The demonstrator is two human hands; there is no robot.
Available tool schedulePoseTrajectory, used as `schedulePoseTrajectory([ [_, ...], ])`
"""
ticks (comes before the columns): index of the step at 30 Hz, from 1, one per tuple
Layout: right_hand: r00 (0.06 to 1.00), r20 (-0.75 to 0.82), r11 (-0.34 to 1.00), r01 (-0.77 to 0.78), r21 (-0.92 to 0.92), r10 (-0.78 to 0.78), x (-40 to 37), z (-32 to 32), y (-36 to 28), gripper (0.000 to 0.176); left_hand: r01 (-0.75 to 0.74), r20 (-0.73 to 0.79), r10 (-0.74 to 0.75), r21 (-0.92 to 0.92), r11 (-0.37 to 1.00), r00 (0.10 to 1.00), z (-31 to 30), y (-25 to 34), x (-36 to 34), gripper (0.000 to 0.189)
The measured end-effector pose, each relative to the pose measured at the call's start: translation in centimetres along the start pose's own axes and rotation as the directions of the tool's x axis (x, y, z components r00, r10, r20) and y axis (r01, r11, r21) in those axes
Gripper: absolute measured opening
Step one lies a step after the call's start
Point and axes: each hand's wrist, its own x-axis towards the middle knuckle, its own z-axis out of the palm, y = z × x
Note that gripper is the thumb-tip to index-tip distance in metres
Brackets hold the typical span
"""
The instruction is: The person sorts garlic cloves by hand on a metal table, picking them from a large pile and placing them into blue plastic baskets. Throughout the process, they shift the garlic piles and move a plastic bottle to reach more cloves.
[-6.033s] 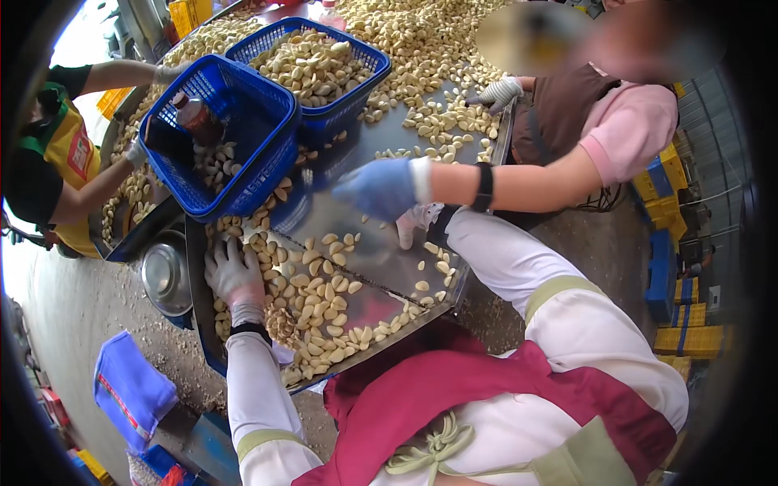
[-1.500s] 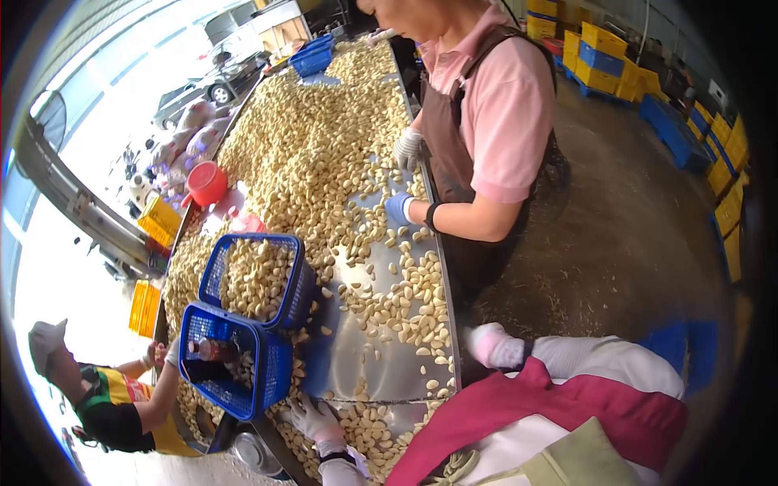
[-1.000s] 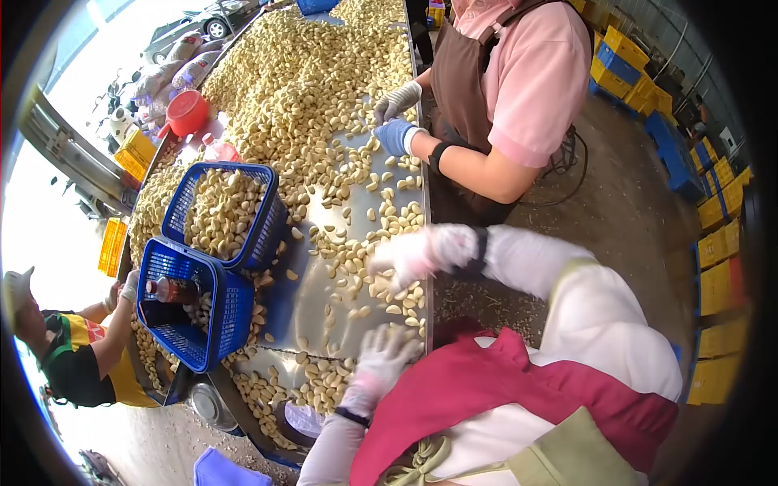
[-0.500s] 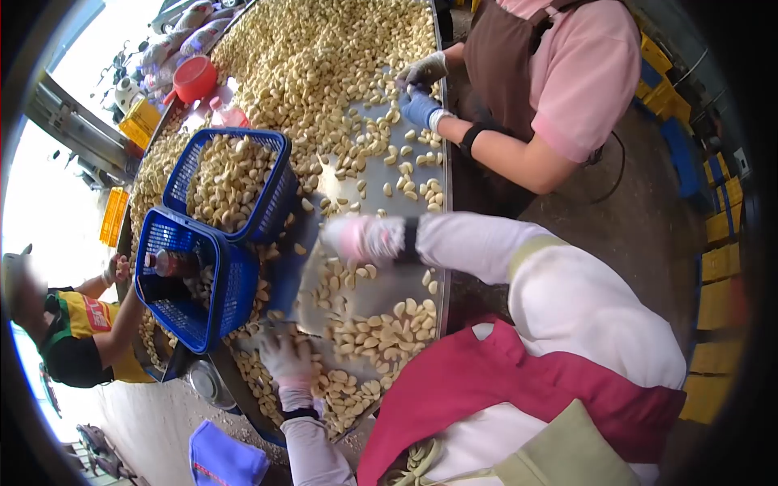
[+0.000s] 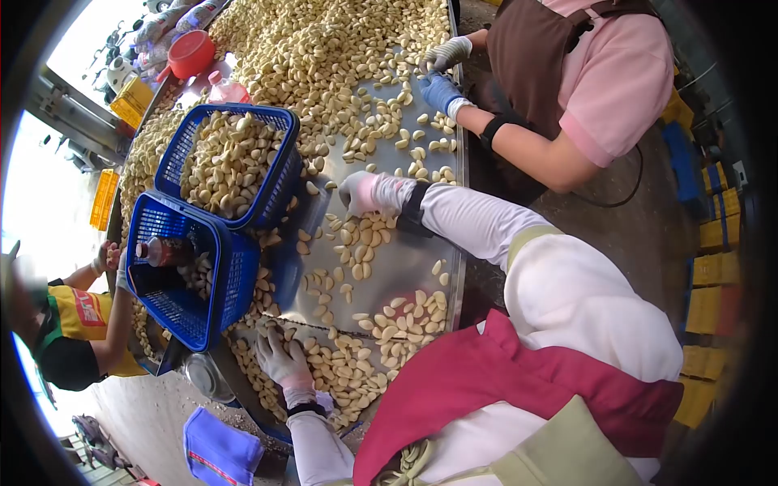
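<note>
Pale peeled cloves, which look like garlic (image 5: 361,243), lie scattered over a metal table (image 5: 312,215). My left hand (image 5: 284,360), in a light glove, rests with spread fingers on cloves at the table's near left edge. Further up, my right hand (image 5: 369,194), in a white and pink glove, is low over the metal beside a small pile of cloves. Its fingers are curled together, and what they hold, if anything, is hidden. One blue basket (image 5: 288,166) is heaped with cloves. Against it stands a second blue basket (image 5: 231,275) holding a bottle (image 5: 162,251) and some cloves.
A co-worker's gloved hands (image 5: 444,77) are over the table's far right edge. Another person's arm (image 5: 117,324) reaches in at the left. A red bowl (image 5: 191,54) and a pink bottle (image 5: 227,89) stand beyond the baskets. A large heap of cloves (image 5: 324,40) covers the far end.
My right hand has moved slightly up and right, and cloves are now bunched beside it. My left hand's fingers have shifted slightly on the cloves. The whole view has shifted a little.
</note>
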Motion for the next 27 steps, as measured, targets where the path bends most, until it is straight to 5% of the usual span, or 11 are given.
schedulePoseTrajectory([
  [4, 0.993, 0.068, 0.977, 0.112, -0.179, -0.101, 2.1, -2.7, 0.5, 0.024, 0.006, -0.013, -0.006, -0.005, 1.000, 1.000, 0.4, -0.4, -0.1, 0.056],
  [6, 0.991, 0.008, 0.958, 0.126, 0.259, -0.132, -2.1, -9.4, -5.8, 0.020, 0.025, 0.005, -0.025, 0.002, 1.000, 1.000, 0.3, -0.1, -0.2, 0.055],
  [8, 0.942, -0.281, 0.421, 0.333, 0.844, -0.182, -2.1, -12.4, -8.9, 0.048, 0.038, 0.006, -0.038, 0.002, 0.999, 0.999, -0.1, 0.2, -0.1, 0.055],
  [9, 0.900, -0.408, 0.313, 0.435, 0.844, -0.152, -2.7, -14.3, -10.5, 0.062, 0.048, 0.014, -0.048, -0.002, 0.999, 0.999, -0.2, 0.4, -0.1, 0.055],
  [12, 0.802, -0.598, 0.704, 0.428, 0.567, -0.006, -0.3, -16.5, -7.9, 0.062, 0.021, -0.004, -0.021, 0.005, 1.000, 1.000, 0.0, 0.1, -0.1, 0.055],
  [14, 0.800, -0.589, 0.948, 0.092, 0.304, 0.111, 4.0, -14.4, -2.8, 0.064, 0.016, -0.018, -0.016, 0.015, 1.000, 1.000, 0.0, 0.1, 0.0, 0.056],
  [17, 0.793, -0.468, 0.915, -0.389, 0.104, 0.390, 2.7, -7.6, 2.3, 0.072, 0.065, 0.017, -0.064, -0.042, 0.997, 0.998, -0.8, 0.7, 0.2, 0.054],
  [19, 0.750, -0.481, 0.863, -0.505, 0.027, 0.454, 1.0, -2.8, 0.2, 0.083, 0.023, -0.002, -0.023, -0.060, 0.998, 1.000, -0.8, 0.7, 0.2, 0.053],
  [22, 0.839, -0.427, 0.904, -0.415, -0.105, 0.336, -0.1, 3.9, -5.3, 0.081, 0.048, -0.003, -0.048, -0.057, 0.997, 0.999, -0.6, 0.5, 0.1, 0.052],
  [25, 0.985, -0.046, 0.957, -0.170, -0.233, 0.164, -4.2, 4.6, -12.4, 0.077, 0.060, 0.000, -0.060, -0.025, 0.998, 0.998, -0.3, 0.4, 0.0, 0.052],
  [27, 0.972, 0.124, 0.979, 0.195, 0.057, -0.201, -5.4, 5.7, -12.9, 0.080, 0.070, -0.006, -0.070, -0.014, 0.997, 0.998, -0.2, 0.3, -0.1, 0.052],
])
